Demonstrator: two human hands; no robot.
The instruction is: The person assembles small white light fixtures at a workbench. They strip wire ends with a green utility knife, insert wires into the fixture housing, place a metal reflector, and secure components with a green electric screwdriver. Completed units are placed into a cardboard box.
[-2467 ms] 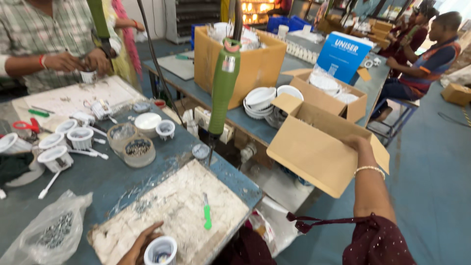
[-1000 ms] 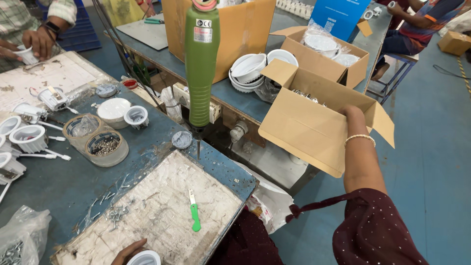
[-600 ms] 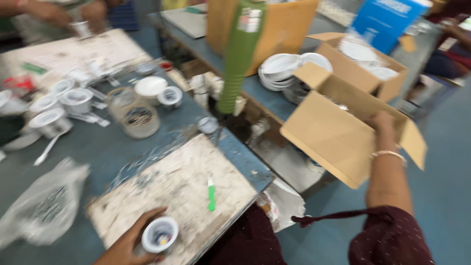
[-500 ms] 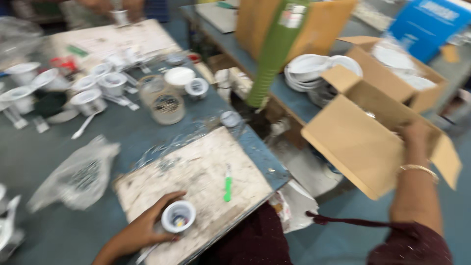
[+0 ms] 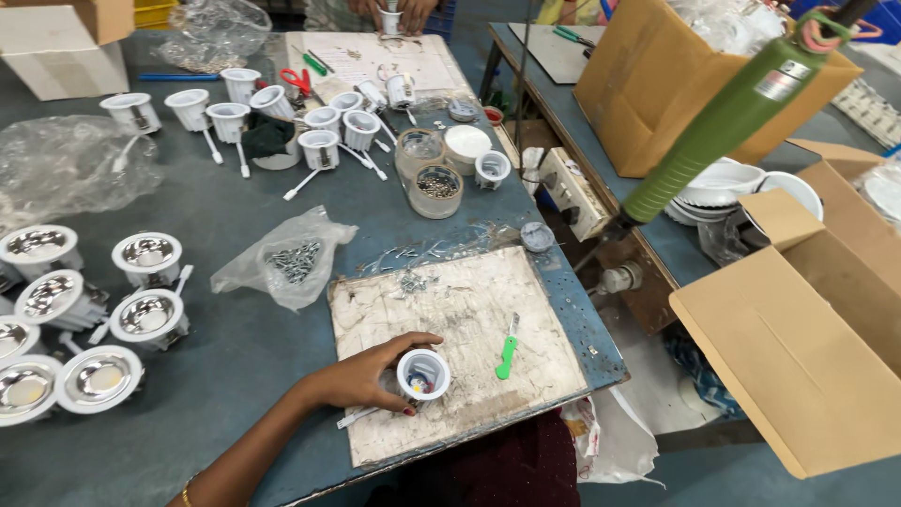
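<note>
My left hand (image 5: 361, 376) grips a small white cup-shaped lamp housing (image 5: 422, 374) and holds it upright on a worn pale work board (image 5: 469, 300). Coloured wires show inside the housing. A thin white strip sticks out under my fingers. A small green-handled screwdriver (image 5: 508, 345) lies on the board just right of the housing. A green powered screwdriver (image 5: 723, 122) hangs at a slant above the table's right edge. My right hand is out of view.
An open cardboard box (image 5: 807, 366) stands at the right. A plastic bag of screws (image 5: 286, 263) and jars of screws (image 5: 436, 188) lie beyond the board. Finished round lamps (image 5: 84, 319) crowd the left edge, more white housings (image 5: 282, 113) stand at the back. Another person's hands (image 5: 394, 11) work at the far end.
The view has swung left over the table. My right hand, which rested on the cardboard box flap, has dropped out of view. My left hand keeps hold of the housing on the board.
</note>
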